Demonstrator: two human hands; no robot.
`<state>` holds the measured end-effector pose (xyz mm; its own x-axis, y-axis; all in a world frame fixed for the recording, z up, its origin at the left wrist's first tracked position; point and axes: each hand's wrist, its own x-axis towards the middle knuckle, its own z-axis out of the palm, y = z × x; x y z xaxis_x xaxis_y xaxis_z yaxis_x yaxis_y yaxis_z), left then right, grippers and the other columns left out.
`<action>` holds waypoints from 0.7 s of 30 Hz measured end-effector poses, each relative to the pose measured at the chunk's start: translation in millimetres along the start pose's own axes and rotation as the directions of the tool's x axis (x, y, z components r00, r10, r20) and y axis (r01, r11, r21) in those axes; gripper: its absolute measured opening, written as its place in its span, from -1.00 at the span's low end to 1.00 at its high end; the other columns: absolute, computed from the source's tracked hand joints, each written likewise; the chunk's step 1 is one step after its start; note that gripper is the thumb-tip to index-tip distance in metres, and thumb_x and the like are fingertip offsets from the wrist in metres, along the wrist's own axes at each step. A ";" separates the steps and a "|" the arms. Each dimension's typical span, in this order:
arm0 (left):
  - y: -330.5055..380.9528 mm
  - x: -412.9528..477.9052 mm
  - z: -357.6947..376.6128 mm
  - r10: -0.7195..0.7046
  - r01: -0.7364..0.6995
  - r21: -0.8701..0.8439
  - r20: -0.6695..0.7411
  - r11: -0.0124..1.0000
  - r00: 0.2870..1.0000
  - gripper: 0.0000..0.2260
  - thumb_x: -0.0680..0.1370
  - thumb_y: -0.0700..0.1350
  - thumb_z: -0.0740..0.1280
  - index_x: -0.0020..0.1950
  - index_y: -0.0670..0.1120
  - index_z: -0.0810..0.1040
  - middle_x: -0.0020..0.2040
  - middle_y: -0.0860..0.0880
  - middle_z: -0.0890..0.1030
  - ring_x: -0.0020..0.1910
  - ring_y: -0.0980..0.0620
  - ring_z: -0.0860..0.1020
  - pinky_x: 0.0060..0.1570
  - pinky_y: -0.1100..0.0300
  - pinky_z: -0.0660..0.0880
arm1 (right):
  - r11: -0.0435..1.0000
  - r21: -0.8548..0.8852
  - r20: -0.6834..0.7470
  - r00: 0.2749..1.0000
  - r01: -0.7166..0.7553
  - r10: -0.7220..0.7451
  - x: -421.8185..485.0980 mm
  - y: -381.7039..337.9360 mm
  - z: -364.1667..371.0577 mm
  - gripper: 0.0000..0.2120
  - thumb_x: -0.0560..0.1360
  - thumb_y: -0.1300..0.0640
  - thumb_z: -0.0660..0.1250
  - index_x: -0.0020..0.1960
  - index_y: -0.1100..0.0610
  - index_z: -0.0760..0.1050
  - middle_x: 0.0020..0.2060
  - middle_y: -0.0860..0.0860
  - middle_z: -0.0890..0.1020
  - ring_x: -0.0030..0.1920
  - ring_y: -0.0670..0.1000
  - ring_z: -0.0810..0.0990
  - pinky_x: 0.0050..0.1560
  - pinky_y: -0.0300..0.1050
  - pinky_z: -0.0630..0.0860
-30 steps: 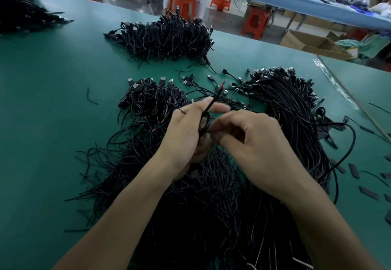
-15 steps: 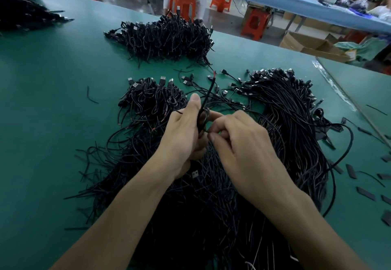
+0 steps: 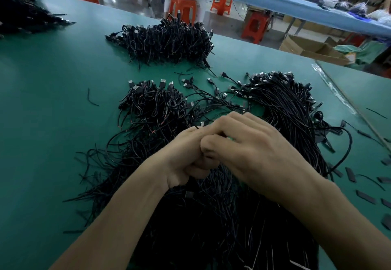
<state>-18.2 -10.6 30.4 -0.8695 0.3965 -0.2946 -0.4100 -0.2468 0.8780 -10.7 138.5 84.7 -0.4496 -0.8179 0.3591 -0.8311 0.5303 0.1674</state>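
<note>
My left hand [image 3: 186, 159] and my right hand [image 3: 254, 151] are pressed together over the middle of a green table [image 3: 53, 121]. Both have curled fingers closed around a thin black cable [image 3: 197, 127], of which only a short tip shows above my left fingers. The rest of that cable is hidden inside my hands. Under my wrists lies a large heap of loose black USB cables [image 3: 211, 216]. A bundle of straight cables [image 3: 296, 108] lies just right of my hands.
A pile of coiled cables [image 3: 154, 104] sits left of my hands, another pile [image 3: 169, 41] farther back, a third [image 3: 21, 20] at far left. Black flat strips [image 3: 366, 195] lie scattered at right. A person sits on an orange stool [image 3: 182, 5] beyond the table.
The cable end that stuck up between my fingers has been drawn down into my hands. Both hands have closed tighter together and my right hand now covers the left fingertips.
</note>
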 end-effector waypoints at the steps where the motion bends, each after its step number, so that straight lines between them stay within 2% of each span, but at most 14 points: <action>1: 0.7 1.4 0.2 -0.029 0.030 -0.031 0.020 0.999 0.999 -0.48 0.66 0.10 0.16 -0.51 0.04 0.41 -0.57 0.10 0.26 -0.64 0.20 0.15 -0.61 0.46 0.06 | 0.998 0.044 0.005 0.999 -0.033 0.033 -1.5 0.8 1.1 -0.95 0.52 0.29 0.38 -0.09 0.17 0.58 -0.15 0.06 0.56 -0.14 0.08 0.48 -0.12 -0.07 0.38; 4: 2.2 4.1 -2.8 -0.058 0.067 -0.082 0.103 0.994 0.993 -0.45 0.59 0.31 0.12 -0.49 0.01 0.35 -0.55 0.08 0.25 -0.62 0.17 0.14 -0.63 0.45 0.06 | 0.969 0.192 0.051 0.988 -0.153 0.145 -7.9 2.8 6.8 -0.91 0.57 0.20 0.33 -0.08 0.16 0.59 -0.17 0.03 0.55 -0.15 0.09 0.52 -0.10 0.07 0.49; 6: 1.4 2.4 -4.8 -0.020 0.024 -0.018 0.175 1.000 0.984 -0.44 0.47 0.45 0.20 -0.45 0.02 0.36 -0.50 0.09 0.25 -0.57 0.16 0.12 -0.62 0.41 0.05 | 0.919 0.306 0.105 0.968 -0.248 0.227 -11.4 4.8 10.2 -0.87 0.59 0.13 0.29 -0.07 0.11 0.60 -0.16 -0.01 0.56 -0.14 0.07 0.55 -0.07 0.09 0.52; 7: 1.6 1.2 -5.3 0.000 -0.005 0.025 0.214 1.000 0.977 -0.48 0.41 0.46 0.28 -0.43 0.03 0.39 -0.48 0.11 0.25 -0.55 0.16 0.11 -0.62 0.41 0.05 | 0.877 0.377 0.126 0.955 -0.298 0.270 -12.6 6.3 10.8 -0.87 0.59 0.12 0.29 -0.08 0.08 0.60 -0.15 -0.04 0.56 -0.13 0.04 0.56 -0.08 0.07 0.53; 9: 1.9 -1.0 -6.4 0.044 -0.081 0.113 0.293 0.990 0.955 -0.62 0.31 0.27 0.50 -0.32 0.01 0.49 -0.44 0.11 0.27 -0.52 0.17 0.12 -0.60 0.41 0.07 | 0.788 0.491 0.157 0.927 -0.373 0.341 -14.1 8.9 8.8 -0.89 0.57 0.08 0.34 -0.11 -0.02 0.60 -0.16 -0.13 0.56 -0.13 -0.07 0.56 -0.11 -0.04 0.52; 11: 1.3 -1.1 -8.4 0.063 -0.136 0.192 0.343 0.972 0.937 -0.66 0.27 -0.03 0.57 -0.16 -0.17 0.51 -0.42 0.06 0.30 -0.52 0.18 0.19 -0.58 0.39 0.12 | 0.756 0.517 0.170 0.913 -0.402 0.370 -14.5 9.9 4.7 -0.93 0.53 0.04 0.39 -0.11 -0.09 0.63 -0.16 -0.19 0.55 -0.10 -0.14 0.55 -0.11 -0.16 0.50; 13: -0.4 -0.7 -9.3 0.050 -0.153 0.274 0.350 0.950 0.936 -0.69 0.27 -0.23 0.57 -0.17 -0.28 0.49 -0.44 0.00 0.34 -0.54 0.16 0.24 -0.57 0.36 0.15 | 0.777 0.473 0.181 0.909 -0.415 0.375 -14.3 8.3 2.9 -0.95 0.52 0.03 0.41 -0.10 -0.09 0.65 -0.15 -0.19 0.53 -0.12 -0.14 0.54 -0.12 -0.13 0.49; 15: -2.3 -0.2 -7.6 0.036 -0.146 0.332 0.316 0.932 0.948 -0.79 0.29 -0.33 0.52 -0.30 -0.14 0.51 -0.45 0.00 0.37 -0.53 0.15 0.25 -0.56 0.35 0.14 | 0.859 0.345 0.168 0.925 -0.379 0.340 -12.1 1.6 3.1 -0.91 0.53 0.03 0.33 -0.07 -0.02 0.61 -0.18 -0.18 0.47 -0.18 -0.12 0.48 -0.19 -0.11 0.43; 17: -3.0 0.5 -6.0 0.017 -0.119 0.348 0.281 0.930 0.959 -0.77 0.29 -0.34 0.45 -0.34 -0.04 0.50 -0.47 0.05 0.36 -0.54 0.18 0.23 -0.56 0.37 0.14 | 0.948 0.182 0.098 0.964 -0.260 0.246 -9.6 -3.7 0.9 -0.95 0.46 0.11 0.34 -0.10 0.07 0.52 -0.18 -0.14 0.40 -0.18 -0.10 0.36 -0.19 -0.14 0.33; 19: -3.9 1.1 -6.3 0.001 -0.103 0.364 0.269 0.926 0.963 -0.84 0.29 -0.33 0.43 -0.26 -0.16 0.49 -0.47 0.07 0.35 -0.55 0.20 0.22 -0.58 0.38 0.15 | 0.996 0.035 0.066 0.995 -0.082 0.080 -10.0 -5.3 -0.9 -0.90 0.38 0.24 0.42 -0.16 0.13 0.51 -0.10 -0.02 0.47 -0.11 -0.01 0.36 -0.14 -0.08 0.33; 21: -4.3 1.7 -7.6 -0.015 -0.090 0.384 0.262 0.919 0.965 -0.77 0.33 -0.32 0.44 -0.12 -0.31 0.44 -0.44 0.06 0.37 -0.52 0.20 0.24 -0.57 0.37 0.16 | 0.999 0.031 0.104 0.994 -0.021 0.018 -10.6 -2.1 -1.7 -0.90 0.41 0.27 0.46 -0.13 0.13 0.56 0.03 0.04 0.54 -0.03 0.03 0.42 -0.05 -0.08 0.37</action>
<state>-20.0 -15.6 23.3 -0.7607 0.6178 -0.1990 -0.1931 0.0773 0.9781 -3.6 146.4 82.1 -0.4962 -0.8269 0.2646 -0.8309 0.5406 0.1314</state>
